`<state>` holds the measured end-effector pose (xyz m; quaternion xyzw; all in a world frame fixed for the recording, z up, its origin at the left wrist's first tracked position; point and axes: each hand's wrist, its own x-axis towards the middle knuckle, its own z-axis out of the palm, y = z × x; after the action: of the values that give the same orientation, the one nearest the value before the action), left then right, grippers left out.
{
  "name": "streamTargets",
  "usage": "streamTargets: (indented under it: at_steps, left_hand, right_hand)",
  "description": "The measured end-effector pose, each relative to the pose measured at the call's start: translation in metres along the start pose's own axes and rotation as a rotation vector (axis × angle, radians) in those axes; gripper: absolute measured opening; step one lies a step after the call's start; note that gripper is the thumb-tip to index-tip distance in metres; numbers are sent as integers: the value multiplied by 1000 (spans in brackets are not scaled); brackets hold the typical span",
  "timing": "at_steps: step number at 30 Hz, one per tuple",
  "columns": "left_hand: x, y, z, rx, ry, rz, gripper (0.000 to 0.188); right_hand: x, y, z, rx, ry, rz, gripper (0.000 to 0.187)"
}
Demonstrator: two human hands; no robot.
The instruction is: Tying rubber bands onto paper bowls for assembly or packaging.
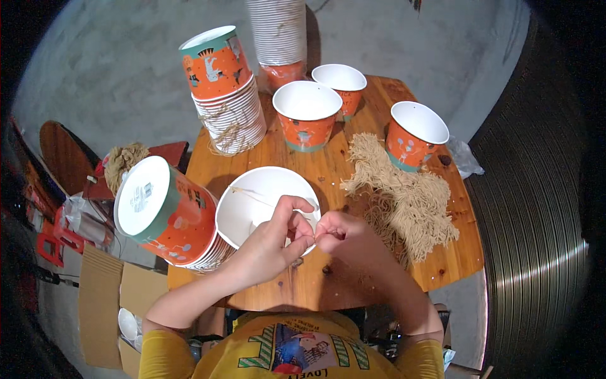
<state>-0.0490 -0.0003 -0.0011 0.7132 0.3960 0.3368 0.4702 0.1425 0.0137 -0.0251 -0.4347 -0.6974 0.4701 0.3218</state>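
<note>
A white-lined paper bucket (252, 183) stands mouth up at the near middle of the table. A thin tan string (249, 192) lies across its opening and runs up to my left hand (274, 237). My left hand is closed in a pinch over the bucket's right side, seemingly on that string. My right hand (347, 237) is also closed, its fingertips meeting the left ones at the rim. What it pinches is hidden. Right of my hands lies a pile of tan strings (410, 202). A nested stack of orange-and-green buckets (183, 221) leans at my left.
Three loose buckets stand farther back: one (306, 117) in the middle, another (344, 79) behind it, a third (416, 132) beside the strings. A stack with strings (233, 120) and a tall wrapped stack (278, 38) stand at the back. Cardboard (101, 303) lies lower left; a ribbed shutter (543, 208) is right.
</note>
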Motion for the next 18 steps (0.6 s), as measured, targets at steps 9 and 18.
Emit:
streamTargets:
  at_steps: [9,18]
  left_hand:
    - [2,-4,-4,-49,8,-47,35]
    - [3,-4,-3,-34,-12,-35,31]
  right_hand:
    - [-8,1,0,-10,20,-87,19]
    - [-6,1,-2,448,-44,240,18]
